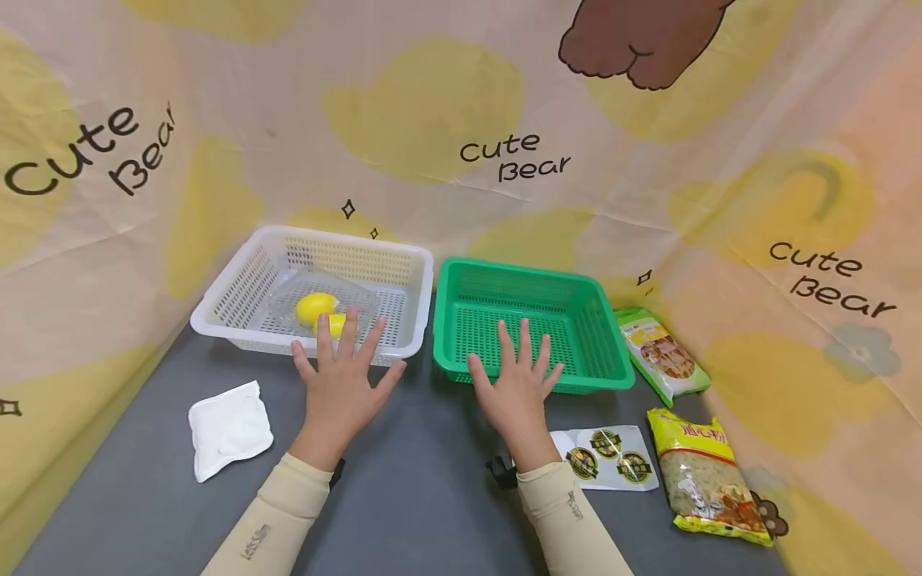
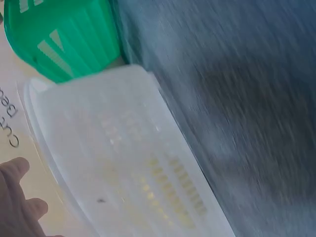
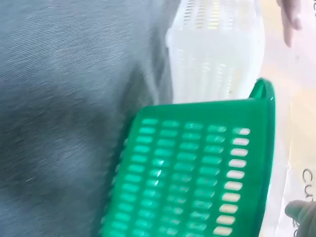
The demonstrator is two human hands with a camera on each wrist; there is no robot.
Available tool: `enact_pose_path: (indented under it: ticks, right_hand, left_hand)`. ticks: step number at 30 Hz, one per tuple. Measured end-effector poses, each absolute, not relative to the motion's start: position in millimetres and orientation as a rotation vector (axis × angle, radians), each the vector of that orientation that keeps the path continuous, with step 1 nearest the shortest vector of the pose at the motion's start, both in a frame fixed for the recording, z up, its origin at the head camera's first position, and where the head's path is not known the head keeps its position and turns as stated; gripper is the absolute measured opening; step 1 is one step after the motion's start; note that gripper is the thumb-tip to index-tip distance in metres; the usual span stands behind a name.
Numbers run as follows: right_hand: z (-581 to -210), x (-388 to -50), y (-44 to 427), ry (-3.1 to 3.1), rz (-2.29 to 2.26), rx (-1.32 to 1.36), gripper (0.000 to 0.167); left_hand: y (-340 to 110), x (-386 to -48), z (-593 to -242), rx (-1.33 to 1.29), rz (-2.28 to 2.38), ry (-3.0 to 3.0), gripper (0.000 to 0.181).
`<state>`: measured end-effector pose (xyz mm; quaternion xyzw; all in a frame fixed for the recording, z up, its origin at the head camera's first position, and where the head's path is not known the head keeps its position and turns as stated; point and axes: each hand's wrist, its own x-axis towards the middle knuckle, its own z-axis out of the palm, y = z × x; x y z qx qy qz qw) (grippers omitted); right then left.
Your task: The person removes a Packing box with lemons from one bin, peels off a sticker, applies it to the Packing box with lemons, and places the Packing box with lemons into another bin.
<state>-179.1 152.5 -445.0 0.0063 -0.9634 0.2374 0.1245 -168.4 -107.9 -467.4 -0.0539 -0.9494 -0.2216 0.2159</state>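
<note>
My left hand (image 1: pixel 342 392) spreads its fingers above the front edge of a white basket (image 1: pixel 252 345), holding nothing. Two yellow lemons (image 1: pixel 315 308) lie in that basket with a clear plastic package around or under them; my fingertips partly hide one. My right hand (image 1: pixel 515 396) is likewise spread, over the near rim of a green basket (image 1: pixel 591 336) whose slotted floor shows. In the left wrist view the white basket's side (image 2: pixel 98 138) is near, with fingers (image 2: pixel 19 170) at the edge. The right wrist view shows the green basket's side (image 3: pixel 182 163) and a fingertip (image 3: pixel 296 210).
A white square packet (image 1: pixel 230 432) lies on the grey table (image 1: pixel 410 512) at left. To the right are a sheet of round stickers (image 1: pixel 608 458), a green-and-white food bag (image 1: pixel 666 356) and a yellow-ended food bag (image 1: pixel 709 480). A printed cloth (image 1: pixel 425 104) hangs behind the baskets.
</note>
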Motion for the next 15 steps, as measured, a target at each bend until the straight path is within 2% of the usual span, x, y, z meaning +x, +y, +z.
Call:
enact_pose_path:
  ticks: [9,15]
  right_hand:
    - [-429,-198,119,-2.821,0.778,0.111,0.079]
    - [-424,-211,90,-2.726,1.033,0.332,0.078]
  left_hand:
    - [-152,-172,-467,-0.067,-0.574,-2.654,0.079]
    - [-190,-180,-458,0.019,-0.571,-2.723,0.08]
